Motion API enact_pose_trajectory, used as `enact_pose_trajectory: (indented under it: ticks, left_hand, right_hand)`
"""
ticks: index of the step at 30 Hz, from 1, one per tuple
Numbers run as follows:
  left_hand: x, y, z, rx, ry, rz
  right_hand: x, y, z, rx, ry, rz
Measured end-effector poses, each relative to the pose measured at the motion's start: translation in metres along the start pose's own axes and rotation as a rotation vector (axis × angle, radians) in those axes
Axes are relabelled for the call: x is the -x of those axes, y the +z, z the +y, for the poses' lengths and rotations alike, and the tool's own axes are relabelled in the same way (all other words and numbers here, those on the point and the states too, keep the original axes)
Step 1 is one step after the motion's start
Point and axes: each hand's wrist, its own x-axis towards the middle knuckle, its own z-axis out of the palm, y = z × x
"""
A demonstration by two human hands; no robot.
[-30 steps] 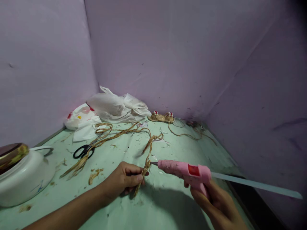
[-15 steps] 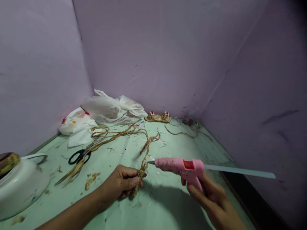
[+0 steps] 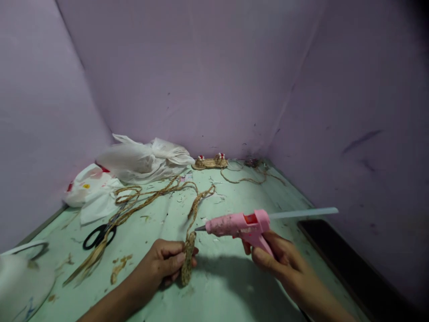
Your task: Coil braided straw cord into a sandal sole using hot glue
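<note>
Between the thumb and fingers of my left hand (image 3: 167,263) is a small coiled piece of braided natural-fibre rope (image 3: 188,264), held on edge just above the table. From its top a loose length of the same rope (image 3: 197,201) runs away across the tabletop. My right hand (image 3: 279,259) is wrapped round the handle of a pink glue gun (image 3: 234,225), with a long clear glue stick (image 3: 304,213) jutting from its back. The gun's metal nozzle points left, close to the top of the coil; whether it touches I cannot tell.
Black-handled scissors (image 3: 98,237) lie partly under rope strands at left. Beyond are a white plastic bag (image 3: 147,158) and a smaller printed bag (image 3: 94,183). A woven piece with red-and-white trims (image 3: 210,163) stands by the back wall. A white rounded container (image 3: 25,284) is at lower left.
The view has turned a little to the right. The coil is now turned more upright and shows its flat braided side. The glue gun stays near its top end.
</note>
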Motion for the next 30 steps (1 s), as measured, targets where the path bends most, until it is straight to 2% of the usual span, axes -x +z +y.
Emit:
enact_pose_trajectory:
  ticks: [9, 14, 18, 30]
  left_hand:
    - [0.002, 0.001, 0.004, 0.067, -0.05, 0.027]
    - [0.003, 0.004, 0.009, 0.11, -0.055, 0.072]
    - [0.003, 0.005, 0.011, 0.115, -0.059, 0.059]
    - [0.003, 0.001, 0.003, 0.136, -0.039, 0.05]
  right_hand:
    - [-0.004, 0.001, -0.013, -0.16, 0.047, -0.162]
    - [-0.006, 0.0, -0.014, -0.267, 0.056, -0.176]
    - [-0.007, 0.0, -0.011, -0.284, 0.052, -0.196]
    - [-0.008, -0.001, -0.013, -0.348, 0.063, -0.245]
